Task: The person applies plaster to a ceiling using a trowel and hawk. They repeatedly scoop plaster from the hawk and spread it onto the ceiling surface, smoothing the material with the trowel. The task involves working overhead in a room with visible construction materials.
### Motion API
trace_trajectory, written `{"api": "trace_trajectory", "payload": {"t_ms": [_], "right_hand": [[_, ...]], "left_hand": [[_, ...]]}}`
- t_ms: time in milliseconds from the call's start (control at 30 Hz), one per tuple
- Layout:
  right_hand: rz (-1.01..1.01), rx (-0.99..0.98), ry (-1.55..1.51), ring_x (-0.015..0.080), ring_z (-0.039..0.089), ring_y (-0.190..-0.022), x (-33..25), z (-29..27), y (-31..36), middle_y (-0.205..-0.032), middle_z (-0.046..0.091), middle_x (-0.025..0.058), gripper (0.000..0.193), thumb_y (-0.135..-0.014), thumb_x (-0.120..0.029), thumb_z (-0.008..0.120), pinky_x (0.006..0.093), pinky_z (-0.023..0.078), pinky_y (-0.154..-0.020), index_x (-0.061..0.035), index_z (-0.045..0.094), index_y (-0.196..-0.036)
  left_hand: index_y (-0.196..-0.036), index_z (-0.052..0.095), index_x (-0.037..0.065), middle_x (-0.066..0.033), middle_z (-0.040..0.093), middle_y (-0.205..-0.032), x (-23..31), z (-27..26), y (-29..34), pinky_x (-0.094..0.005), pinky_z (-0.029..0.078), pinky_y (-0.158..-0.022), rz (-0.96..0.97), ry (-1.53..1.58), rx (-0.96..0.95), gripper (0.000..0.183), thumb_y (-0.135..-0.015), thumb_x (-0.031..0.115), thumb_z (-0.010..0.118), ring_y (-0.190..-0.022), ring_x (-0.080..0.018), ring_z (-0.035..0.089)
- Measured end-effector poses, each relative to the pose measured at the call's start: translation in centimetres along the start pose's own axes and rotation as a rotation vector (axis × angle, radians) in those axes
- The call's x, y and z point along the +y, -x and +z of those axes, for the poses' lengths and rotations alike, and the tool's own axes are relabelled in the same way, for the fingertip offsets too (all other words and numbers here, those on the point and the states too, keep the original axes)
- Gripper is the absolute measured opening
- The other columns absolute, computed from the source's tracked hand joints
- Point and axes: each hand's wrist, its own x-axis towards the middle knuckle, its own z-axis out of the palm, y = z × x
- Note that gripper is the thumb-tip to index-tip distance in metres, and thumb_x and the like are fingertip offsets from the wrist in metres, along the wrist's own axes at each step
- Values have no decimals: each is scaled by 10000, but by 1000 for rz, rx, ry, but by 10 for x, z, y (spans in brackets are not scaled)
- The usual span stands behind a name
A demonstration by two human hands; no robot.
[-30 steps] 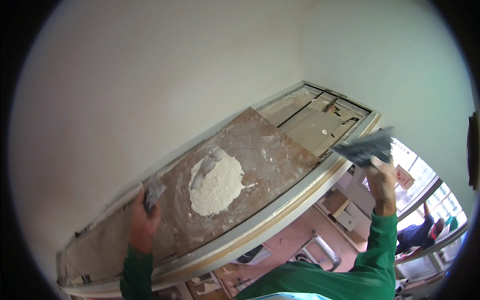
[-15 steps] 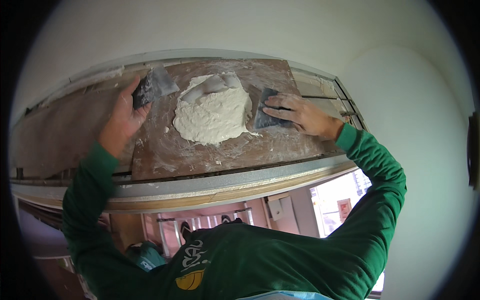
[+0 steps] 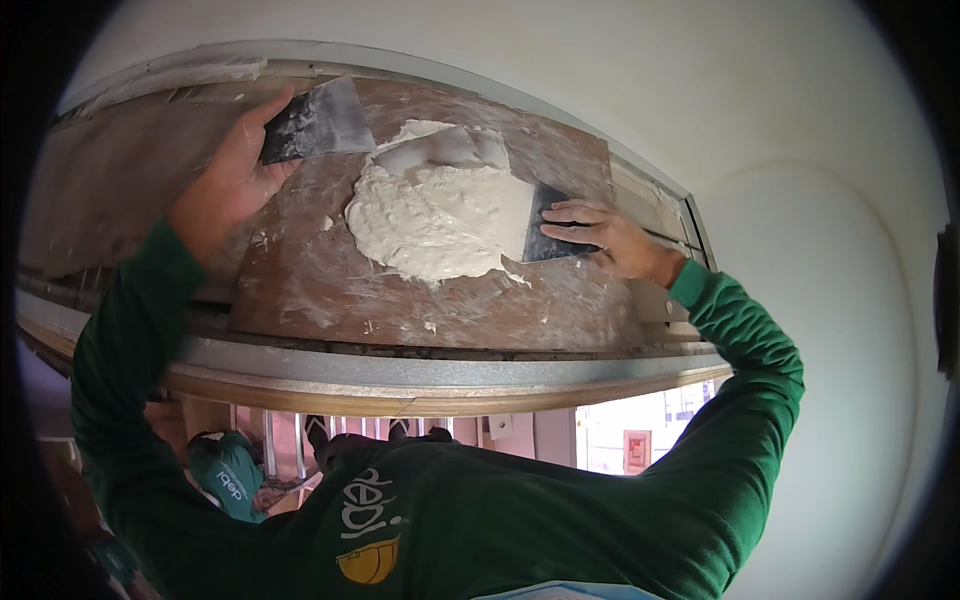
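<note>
Lumpy white paste mound (image 3: 435, 220), far part smoothed, on brown board (image 3: 400, 318). My right scraper (image 3: 540, 242) against its edge; my left scraper (image 3: 330, 120) white-smeared, tilted.

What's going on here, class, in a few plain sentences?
A person in green is at a brown board bearing a heap of white paste. The right grip holds a dark scraper at the heap's right edge. The left grip holds a grey-bladed scraper by the heap's upper left.

L hand (image 3: 232, 168) gripping, R hand (image 3: 622, 240) gripping palm-dn, arms (image 3: 745, 400) bent.
</note>
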Motion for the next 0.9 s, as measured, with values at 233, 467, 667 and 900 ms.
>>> {"api": "trace_trajectory", "payload": {"t_ms": [233,467,667,900], "right_hand": [[-84,144,118,273,471,-1222,11,-35,-14,-1349,489,42,754,-608,111,551,412,355,-1087,-173,522,-1306],[-89,105,-9,289,442,-1245,11,2,-36,-1343,488,71,681,-638,84,589,399,344,-1095,-155,545,-1274],[43,2,37,299,450,-1234,9,-19,20,-1306,512,117,683,-629,87,576,416,337,-1091,-111,531,-1281],[347,680,-361,322,528,-1121,-40,-19,39,-1204,560,191,405,-987,-266,400,358,387,-985,-17,474,-1298]], "left_hand": [[-1031,558,25,-54,632,-992,3,4,-6,-275,523,-866,-65,-43,-69,299,-893,281,629,-907,-146,628],[-987,592,65,-15,653,-928,-5,22,6,-261,531,-787,-66,-57,28,249,-890,291,630,-811,-121,644],[-930,612,71,-22,666,-872,-6,18,9,-259,532,-731,-81,40,-19,212,-879,274,645,-787,-126,644],[-932,609,61,-35,666,-915,-17,35,15,-281,541,-787,-134,63,-100,197,-875,246,648,-839,-162,653]]}}
